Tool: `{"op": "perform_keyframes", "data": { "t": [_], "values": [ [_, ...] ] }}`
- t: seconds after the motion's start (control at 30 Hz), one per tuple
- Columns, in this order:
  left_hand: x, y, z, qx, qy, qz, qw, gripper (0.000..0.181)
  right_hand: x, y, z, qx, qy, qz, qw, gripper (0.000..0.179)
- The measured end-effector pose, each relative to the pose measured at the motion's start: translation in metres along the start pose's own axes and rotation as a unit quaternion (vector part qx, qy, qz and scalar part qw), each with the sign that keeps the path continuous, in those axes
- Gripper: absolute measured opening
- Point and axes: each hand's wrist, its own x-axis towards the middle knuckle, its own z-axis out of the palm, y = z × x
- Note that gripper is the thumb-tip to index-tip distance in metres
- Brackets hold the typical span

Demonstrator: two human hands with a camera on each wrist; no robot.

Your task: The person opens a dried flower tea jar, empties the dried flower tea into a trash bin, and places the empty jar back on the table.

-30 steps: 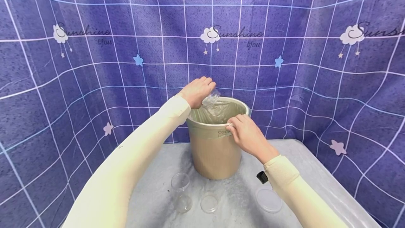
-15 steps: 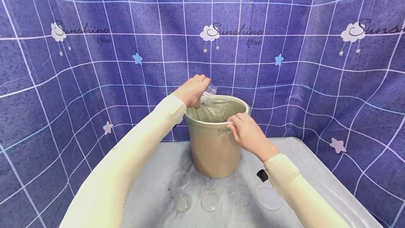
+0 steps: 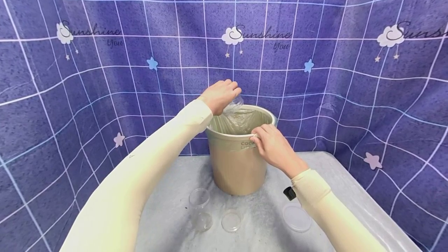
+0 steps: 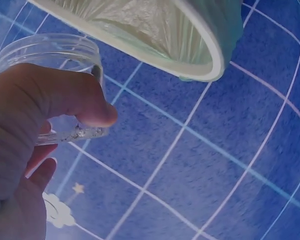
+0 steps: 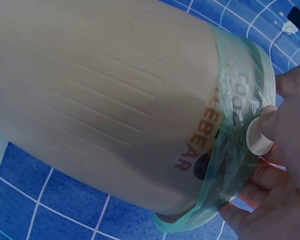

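Observation:
In the head view my left hand [image 3: 221, 96] grips a clear plastic jar [image 3: 233, 105] tilted over the far-left rim of a beige trash bin [image 3: 238, 170]. The left wrist view shows the thumb across the jar [image 4: 50, 47], with small dark bits near its base. A pale green bag lines the bin and folds over the rim [image 4: 216, 60]. My right hand [image 3: 274, 149] holds the bin's near-right rim. In the right wrist view its thumb lies on a rounded white piece [image 5: 260, 137] at that rim, with the bag [image 5: 232, 135] under the fingers.
In front of the bin, on the grey-covered table [image 3: 259, 228], stand a second clear jar [image 3: 200, 210] and a round clear lid [image 3: 231, 221]. A translucent lid [image 3: 296, 217] lies by the right forearm. A blue gridded curtain [image 3: 175, 49] surrounds the back and sides.
My left hand and the jar shift slightly left, then back right and a little upward, and the jar's tilt changes. The right hand stays at the rim.

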Motion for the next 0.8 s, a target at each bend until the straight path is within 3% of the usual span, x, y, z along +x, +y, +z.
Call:
{"op": "perform_keyframes", "data": {
  "t": [0.17, 0.37, 0.53, 0.67, 0.8],
  "values": [
    [0.005, 0.011, -0.004, 0.063, -0.006, 0.022, 0.9978, 0.048, 0.0, 0.0, 0.002, 0.001, 0.0, 0.0, 1.0, 0.014],
    [0.012, 0.019, -0.002, 0.138, -0.062, 0.046, 0.9874, 0.047, 0.001, -0.001, 0.002, -0.001, -0.007, 0.004, 1.0, 0.015],
    [0.013, 0.019, -0.002, 0.14, -0.069, 0.034, 0.9871, 0.051, 0.0, 0.0, 0.001, -0.003, -0.006, 0.004, 1.0, 0.014],
    [0.017, 0.021, 0.003, 0.144, -0.098, 0.039, 0.9839, 0.056, -0.001, 0.002, 0.002, -0.006, -0.004, 0.001, 1.0, 0.014],
    [0.021, 0.023, 0.005, 0.131, -0.086, 0.039, 0.9868, 0.053, -0.001, 0.003, 0.001, -0.008, -0.002, 0.0, 1.0, 0.014]
  ]
}}
